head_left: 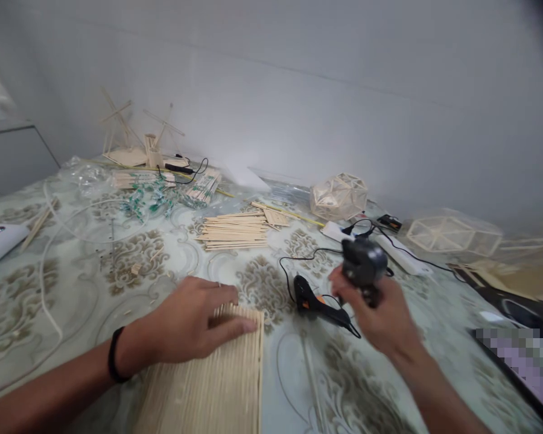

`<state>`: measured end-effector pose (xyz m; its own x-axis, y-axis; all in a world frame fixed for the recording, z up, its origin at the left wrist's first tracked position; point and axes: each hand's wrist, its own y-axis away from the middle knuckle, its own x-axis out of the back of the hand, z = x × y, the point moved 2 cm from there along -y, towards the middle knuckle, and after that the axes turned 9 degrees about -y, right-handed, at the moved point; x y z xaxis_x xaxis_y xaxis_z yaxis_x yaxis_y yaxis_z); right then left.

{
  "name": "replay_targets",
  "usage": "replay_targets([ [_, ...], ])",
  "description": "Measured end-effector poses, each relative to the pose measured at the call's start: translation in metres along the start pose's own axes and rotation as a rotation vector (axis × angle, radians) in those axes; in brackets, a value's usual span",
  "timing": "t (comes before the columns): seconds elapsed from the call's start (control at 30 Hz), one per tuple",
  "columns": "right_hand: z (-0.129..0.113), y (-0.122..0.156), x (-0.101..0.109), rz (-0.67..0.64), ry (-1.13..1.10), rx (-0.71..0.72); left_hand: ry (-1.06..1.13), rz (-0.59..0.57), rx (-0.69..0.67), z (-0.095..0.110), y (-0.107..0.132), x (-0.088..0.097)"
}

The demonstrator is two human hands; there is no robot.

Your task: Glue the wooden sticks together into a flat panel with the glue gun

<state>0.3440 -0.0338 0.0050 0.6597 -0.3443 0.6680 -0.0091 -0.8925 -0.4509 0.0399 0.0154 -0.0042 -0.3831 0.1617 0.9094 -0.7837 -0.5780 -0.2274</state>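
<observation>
Left hand: fingers lay flat, open, on one stick panel.
Right hand: fingers gripped one blurred dark tool.
Stick panel: pale, close-set rows.
Glue gun: one, black.

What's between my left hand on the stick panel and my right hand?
A black and orange glue gun on the tablecloth, nearer the right hand and its dark tool, in the head view.

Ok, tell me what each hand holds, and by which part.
The right hand grips a blurred dark tool by its lower part; the left hand holds nothing, lying flat on the stick panel.
</observation>
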Motion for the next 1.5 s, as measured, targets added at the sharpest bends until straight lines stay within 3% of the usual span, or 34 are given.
replay_targets([
  [0.03, 0.014, -0.003, 0.013, 0.005, 0.198, -0.177, -0.034, -0.018, 0.05, -0.004, -0.001, -0.004],
  [0.07, 0.027, -0.005, 0.025, 0.012, 0.29, -0.264, -0.057, -0.038, 0.093, -0.007, -0.002, -0.007],
  [0.17, 0.068, 0.001, 0.049, 0.022, 0.439, -0.409, -0.068, -0.092, 0.163, -0.013, -0.003, -0.013],
  [0.27, 0.11, 0.023, 0.06, -0.004, 0.527, -0.53, -0.05, -0.137, 0.156, -0.014, -0.002, -0.013],
  [0.47, 0.172, 0.059, 0.06, 0.002, 0.599, -0.59, -0.056, -0.212, 0.19, -0.018, -0.004, -0.018],
  [0.63, 0.188, 0.06, 0.053, 0.035, 0.569, -0.544, 0.089, -0.175, 0.254, -0.017, -0.008, -0.017],
  [0.77, 0.168, 0.048, 0.061, 0.083, 0.491, -0.495, 0.233, -0.163, 0.266, -0.015, -0.008, -0.012],
  [0.9, 0.106, 0.035, 0.065, 0.172, 0.384, -0.406, 0.313, -0.139, 0.304, -0.013, -0.007, -0.009],
  [0.97, 0.064, 0.032, 0.053, 0.08, 0.247, -0.38, 0.341, -0.065, 0.33, -0.011, -0.007, -0.007],
  [1.07, 0.002, 0.031, 0.017, -0.275, -0.271, -0.287, 0.396, 0.079, 0.425, -0.008, -0.006, -0.007],
  [1.13, -0.025, 0.034, -0.005, -0.424, -0.431, -0.279, 0.447, 0.136, 0.49, -0.009, -0.005, -0.007],
  [1.27, -0.034, 0.042, -0.033, -0.479, -0.495, -0.301, 0.476, 0.15, 0.529, -0.02, 0.0, -0.009],
  [1.4, -0.023, 0.046, -0.04, -0.446, -0.448, -0.29, 0.495, 0.074, 0.535, -0.031, 0.007, -0.011],
  [1.5, -0.025, 0.048, -0.042, -0.523, -0.46, -0.298, 0.506, 0.061, 0.565, -0.032, 0.011, -0.012],
])
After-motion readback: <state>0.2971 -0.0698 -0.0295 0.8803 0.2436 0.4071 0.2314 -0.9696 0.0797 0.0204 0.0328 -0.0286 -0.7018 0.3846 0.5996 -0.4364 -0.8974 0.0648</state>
